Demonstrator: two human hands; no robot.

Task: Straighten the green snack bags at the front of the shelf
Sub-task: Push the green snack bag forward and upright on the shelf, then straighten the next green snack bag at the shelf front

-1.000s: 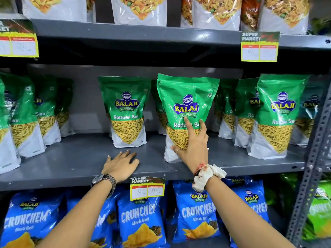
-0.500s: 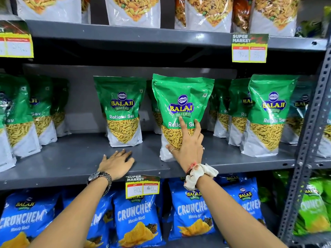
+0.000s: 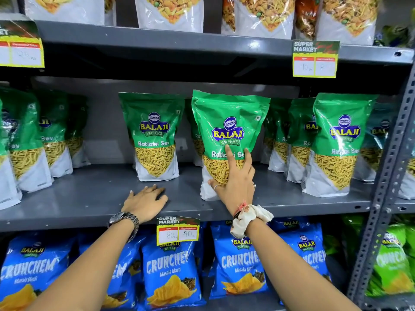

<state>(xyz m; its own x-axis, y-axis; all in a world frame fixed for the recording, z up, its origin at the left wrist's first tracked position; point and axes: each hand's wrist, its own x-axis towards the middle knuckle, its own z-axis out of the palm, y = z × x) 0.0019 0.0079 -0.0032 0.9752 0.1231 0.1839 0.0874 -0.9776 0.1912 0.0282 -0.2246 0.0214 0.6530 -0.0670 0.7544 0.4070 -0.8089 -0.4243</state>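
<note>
Green snack bags [image 3: 229, 131] with yellow sev – grey shelf [image 3: 89, 198], blue bags [image 3: 170, 272] below.

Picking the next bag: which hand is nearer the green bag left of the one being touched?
Left. The left hand lies flat on the shelf just before that bag; the right hand presses the neighbouring bag to its right.

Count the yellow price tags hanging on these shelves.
3. The left price tag, partly cut off, and the right price tag hang on the upper shelf; the lower price tag hangs on the front edge of the middle shelf, near centre. More may lie outside the frame.
</note>
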